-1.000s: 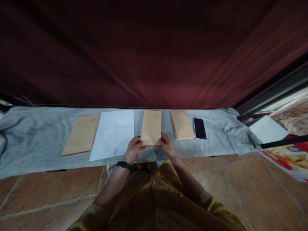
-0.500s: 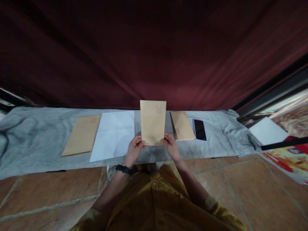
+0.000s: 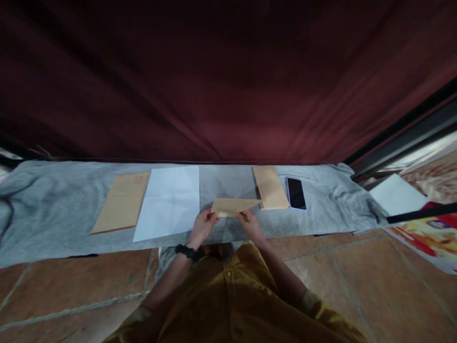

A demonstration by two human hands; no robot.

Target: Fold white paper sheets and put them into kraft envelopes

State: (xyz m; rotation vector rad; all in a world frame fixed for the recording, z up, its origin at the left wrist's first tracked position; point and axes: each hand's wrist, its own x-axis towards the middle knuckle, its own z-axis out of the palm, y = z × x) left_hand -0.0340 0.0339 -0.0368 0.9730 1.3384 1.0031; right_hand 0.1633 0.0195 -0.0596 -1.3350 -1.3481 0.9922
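Observation:
Both my hands hold a brown envelope (image 3: 233, 206) above the grey cloth (image 3: 53, 205). My left hand (image 3: 203, 224) pinches its left lower corner, and my right hand (image 3: 249, 222) pinches its right lower edge. The envelope is tipped so that I see it nearly edge-on. A black watch sits on my left wrist. A white sheet of paper (image 3: 169, 200) lies flat just left of my hands. A stack of brown envelopes (image 3: 270, 187) lies just right of them.
Another brown envelope (image 3: 122, 200) lies at the left on the cloth. A black phone (image 3: 296, 193) rests right of the stack. A dark red curtain (image 3: 228, 81) hangs behind. White paper (image 3: 396, 191) and a colourful print (image 3: 428, 236) lie at the right on the tiled floor.
The envelope was lifted off the cloth and stood upright half a second ago; now it is tipped over toward me, almost edge-on, still in both hands.

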